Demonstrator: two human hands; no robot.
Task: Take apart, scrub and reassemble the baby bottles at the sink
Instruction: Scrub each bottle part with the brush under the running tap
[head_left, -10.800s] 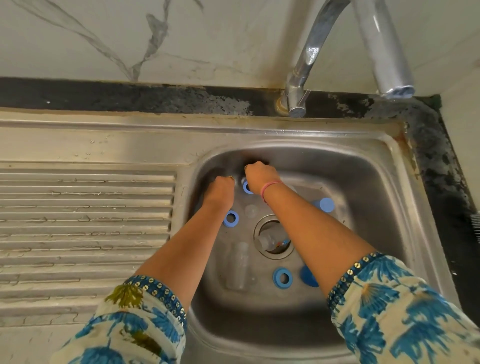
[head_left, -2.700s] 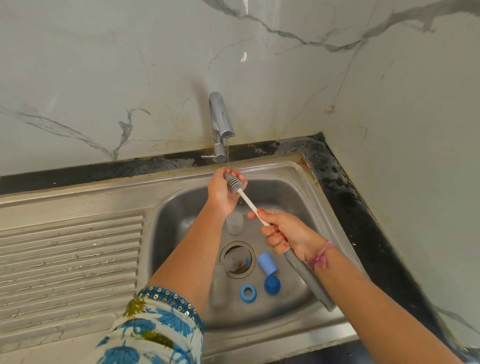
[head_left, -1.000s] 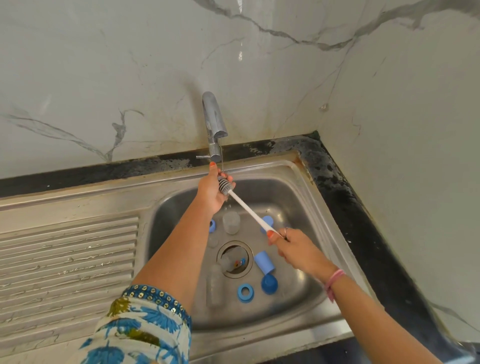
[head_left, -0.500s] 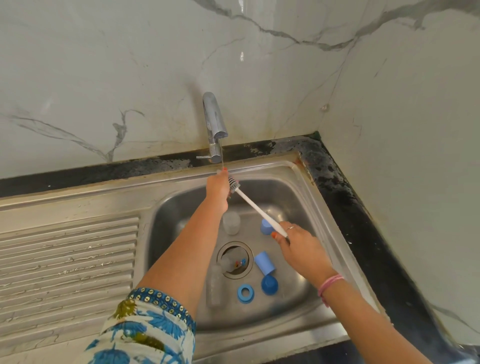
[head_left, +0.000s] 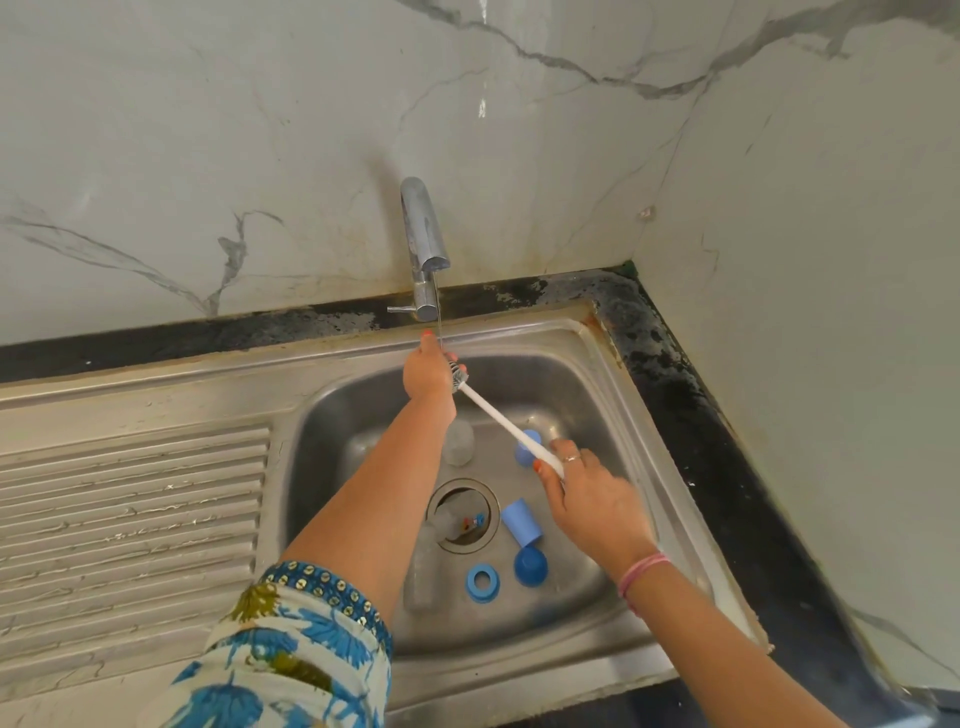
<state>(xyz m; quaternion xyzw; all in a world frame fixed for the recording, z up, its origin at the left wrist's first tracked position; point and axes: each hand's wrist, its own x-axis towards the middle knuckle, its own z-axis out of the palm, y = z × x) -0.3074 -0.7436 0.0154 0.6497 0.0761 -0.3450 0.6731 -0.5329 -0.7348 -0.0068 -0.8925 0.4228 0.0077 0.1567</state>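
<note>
Stainless sink (head_left: 613, 395), brushed and dull, fills lower centre of frame; ribbed drainboard (head_left: 130, 519) at left, white veined marble wall above, black stained counter strip (head_left: 691, 415) at right. Chrome tap (head_left: 423, 234) runs a thin stream.

Left hand (head_left: 427, 371), just under the spout, is curled round the grey ribbed head of the bottle brush (head_left: 506, 423). Right hand (head_left: 587, 499) grips the white handle end, a ring on one finger.

Versus half a second ago: left hand now wraps the brush head rather than sitting beside it; right hand barely shifted.

In the basin: clear bottle (head_left: 458, 441) below the left hand, probably upright, hard to tell through the glare; another clear bottle (head_left: 423, 571) partly behind the left forearm. Blue parts: cylindrical cap (head_left: 521, 522) beside the drain (head_left: 462, 514), dome (head_left: 531, 565), flat ring (head_left: 483, 583), and one piece (head_left: 525, 449) partly hidden by the brush handle.
</note>
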